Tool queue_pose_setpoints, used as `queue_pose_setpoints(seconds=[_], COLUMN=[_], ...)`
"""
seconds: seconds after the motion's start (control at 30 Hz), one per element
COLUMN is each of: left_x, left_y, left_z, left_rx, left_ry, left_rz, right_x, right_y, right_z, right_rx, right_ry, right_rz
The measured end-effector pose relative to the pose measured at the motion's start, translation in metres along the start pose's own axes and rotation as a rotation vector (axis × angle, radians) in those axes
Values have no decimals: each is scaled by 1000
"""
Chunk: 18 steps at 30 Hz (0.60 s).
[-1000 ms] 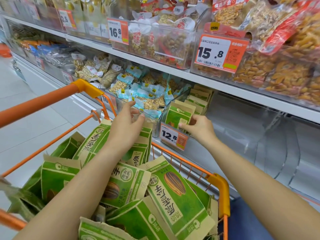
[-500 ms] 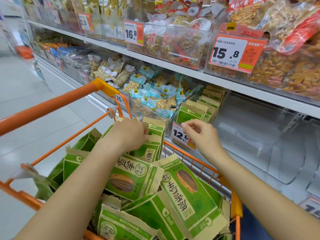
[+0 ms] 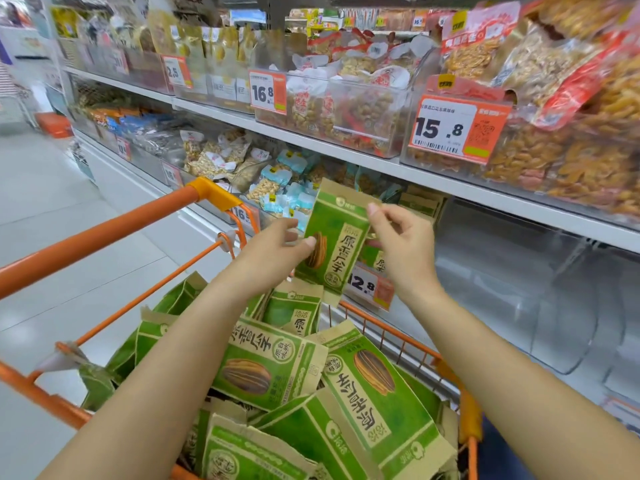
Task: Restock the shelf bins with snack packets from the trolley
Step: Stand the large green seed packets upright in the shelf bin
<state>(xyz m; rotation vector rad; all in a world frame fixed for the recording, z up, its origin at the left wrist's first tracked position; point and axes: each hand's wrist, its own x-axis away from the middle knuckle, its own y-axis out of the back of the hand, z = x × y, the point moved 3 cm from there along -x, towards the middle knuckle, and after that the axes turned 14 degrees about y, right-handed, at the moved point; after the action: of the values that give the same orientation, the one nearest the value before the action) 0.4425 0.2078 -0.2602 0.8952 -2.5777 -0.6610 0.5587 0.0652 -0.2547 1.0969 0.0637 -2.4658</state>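
One green sunflower-seed packet (image 3: 337,244) is held upright above the orange trolley (image 3: 104,233), in front of the shelf bin (image 3: 420,204) that holds several packets of the same kind. My left hand (image 3: 273,251) grips the packet's left edge with thumb on the front. My right hand (image 3: 405,247) pinches its upper right edge. Several more green packets (image 3: 270,365) lie piled in the trolley under my forearms. A 12.8 price tag (image 3: 369,287) on the bin's front shows just below the held packet.
Clear plastic bins (image 3: 554,306) with nothing visible in them stand to the right on the same shelf. Bins of blue-topped nut bags (image 3: 277,178) sit to the left. The shelf above carries peanut bins with a 15.8 tag (image 3: 457,128). Grey aisle floor (image 3: 52,209) runs along the left.
My left hand has lifted a green packet out of the trolley up to shelf height. My right hand has come off the bin's packets and taken the lifted packet's right edge.
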Motion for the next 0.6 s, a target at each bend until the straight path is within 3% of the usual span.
queue_pose_setpoints(seconds=[0.07, 0.13, 0.27, 0.4, 0.6], left_x=[-2, -4, -11, -32, -57], left_y=[-10, -17, -29, -44, -66], left_z=[-8, -17, -39, -59, -56], left_rx=[-20, -47, 114, -46, -326], left_ry=[-72, -143, -246, -306, -270], left_rz=[52, -18, -32, -5, 35], right_x=[-5, -9, -19, -21, -4], right_y=[11, 22, 43, 54, 49], right_z=[8, 16, 22, 10, -36], right_rx=[-59, -63, 47, 245, 449], right_ry=[3, 0, 80, 149, 91], right_rz=[-17, 44, 132, 78, 141])
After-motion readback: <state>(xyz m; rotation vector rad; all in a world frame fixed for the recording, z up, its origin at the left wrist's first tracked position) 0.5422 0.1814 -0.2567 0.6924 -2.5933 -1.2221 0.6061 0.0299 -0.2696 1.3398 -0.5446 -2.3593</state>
